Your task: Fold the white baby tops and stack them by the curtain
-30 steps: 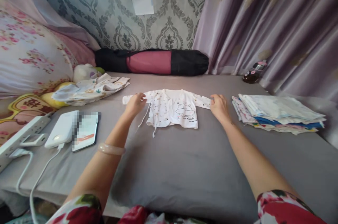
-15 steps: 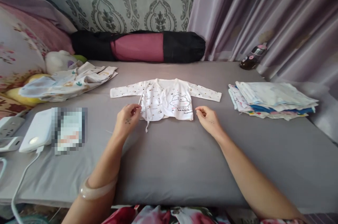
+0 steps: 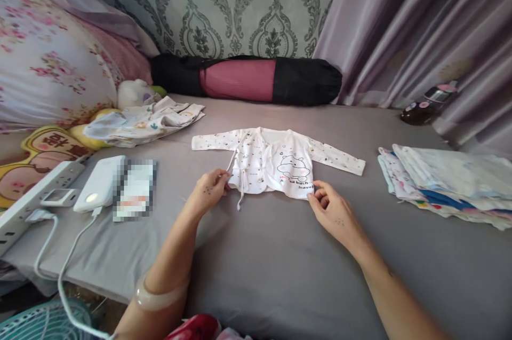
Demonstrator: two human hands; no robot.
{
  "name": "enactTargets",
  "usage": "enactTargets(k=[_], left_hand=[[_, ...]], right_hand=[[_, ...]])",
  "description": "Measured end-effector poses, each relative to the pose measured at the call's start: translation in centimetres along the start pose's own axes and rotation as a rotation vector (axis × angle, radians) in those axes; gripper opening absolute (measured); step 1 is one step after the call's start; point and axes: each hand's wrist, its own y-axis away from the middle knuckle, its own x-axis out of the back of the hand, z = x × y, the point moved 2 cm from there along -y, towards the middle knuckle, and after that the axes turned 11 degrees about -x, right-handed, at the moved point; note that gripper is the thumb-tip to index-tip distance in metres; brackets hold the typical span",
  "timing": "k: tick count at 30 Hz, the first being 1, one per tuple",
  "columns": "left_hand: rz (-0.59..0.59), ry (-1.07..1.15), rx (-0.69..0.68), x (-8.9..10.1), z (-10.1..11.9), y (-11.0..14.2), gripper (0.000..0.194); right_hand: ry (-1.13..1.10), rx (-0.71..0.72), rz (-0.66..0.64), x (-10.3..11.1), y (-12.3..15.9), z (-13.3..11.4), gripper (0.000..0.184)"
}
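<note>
A small white baby shirt (image 3: 276,164) lies spread on the grey sheet (image 3: 256,260), sleeves stretched out to both sides. A cartoon animal is printed on its right front, and thin ties hang at its left side. With fingers pinched together, my left hand (image 3: 208,191) holds the shirt's lower left corner. My right hand (image 3: 335,214) grips the lower right corner between thumb and fingers.
Folded clothes (image 3: 444,182) are stacked at the right. Another patterned garment (image 3: 148,121) lies at the back left, beside plush toys. A white power bank (image 3: 100,182) and a power strip (image 3: 40,201) with cables lie at the left. A black-and-red roll bag (image 3: 240,79) lines the wall.
The camera view has shifted left. My right hand, earlier just beside the shirt, has closed on its lower right corner. My left hand now pinches the lower left corner.
</note>
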Motion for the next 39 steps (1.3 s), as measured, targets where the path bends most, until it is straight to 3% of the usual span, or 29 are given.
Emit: enactTargets(k=[9,22,27,39], left_hand=[[-0.068,0.191,-0.044,0.6,2.2,1.0,0.048],[0.077,-0.145,-0.057,-1.3,0.9,0.2,0.033],[0.061,-0.289,-0.127,-1.2,0.7,0.1,0.038],[-0.004,-0.532,-0.145,-0.5,0.5,0.5,0.027]], right_hand=[[0.067,-0.008,0.026,-0.6,0.5,-0.6,0.049],[0.186,-0.024,0.138,-1.2,0.5,-1.8,0.038],[0.236,-0.009,0.127,-1.0,0.2,-1.8,0.039],[0.359,-0.031,0.093,0.0,0.3,-1.5,0.038]])
